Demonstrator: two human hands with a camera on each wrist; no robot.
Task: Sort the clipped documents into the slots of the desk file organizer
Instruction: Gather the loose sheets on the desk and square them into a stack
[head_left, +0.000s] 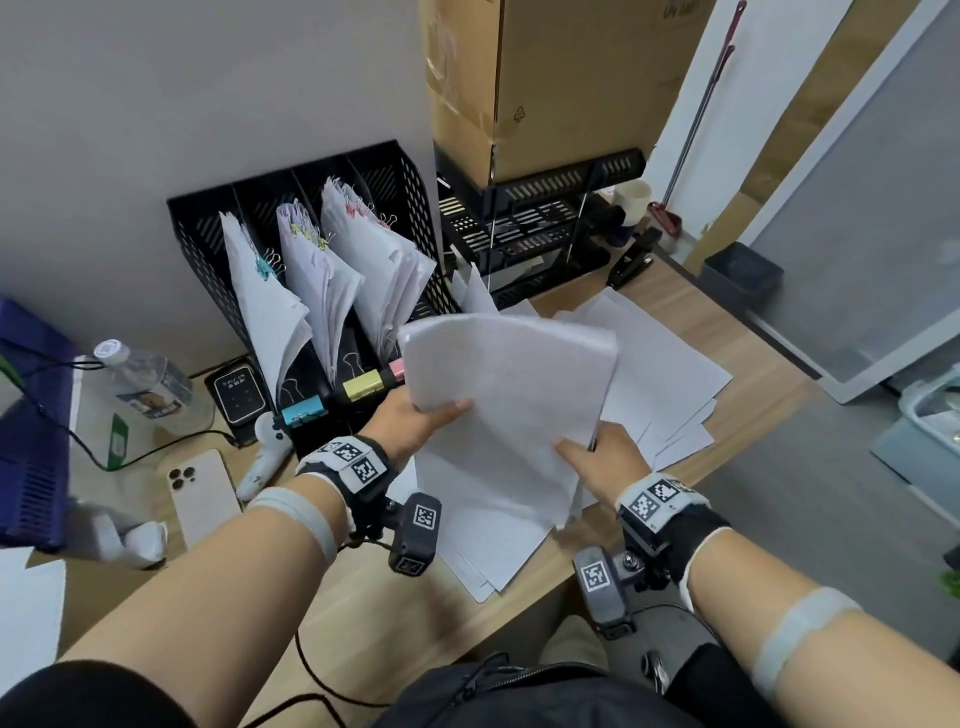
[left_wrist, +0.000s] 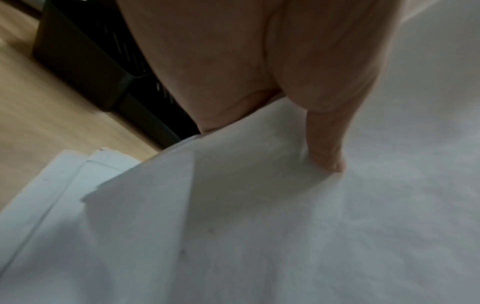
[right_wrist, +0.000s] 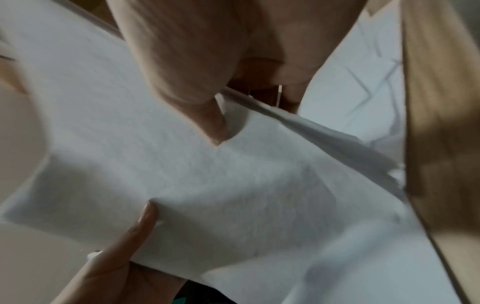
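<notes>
Left hand (head_left: 410, 415) raised over desk (head_left: 332, 597), thumb on top of white document sheaf (head_left: 509, 410), fingers beneath: pinching its left edge. Right hand (head_left: 597, 454) pinches sheaf's lower right edge, thumb on top. Sheaf held tilted above loose paper pile (head_left: 670, 374).

Left to right: water bottle (head_left: 143, 384), phone (head_left: 202, 493), black file organizer (head_left: 306, 260) against wall with clipped papers in three slots, black tray rack (head_left: 535, 228), stapler (head_left: 631, 257).
</notes>
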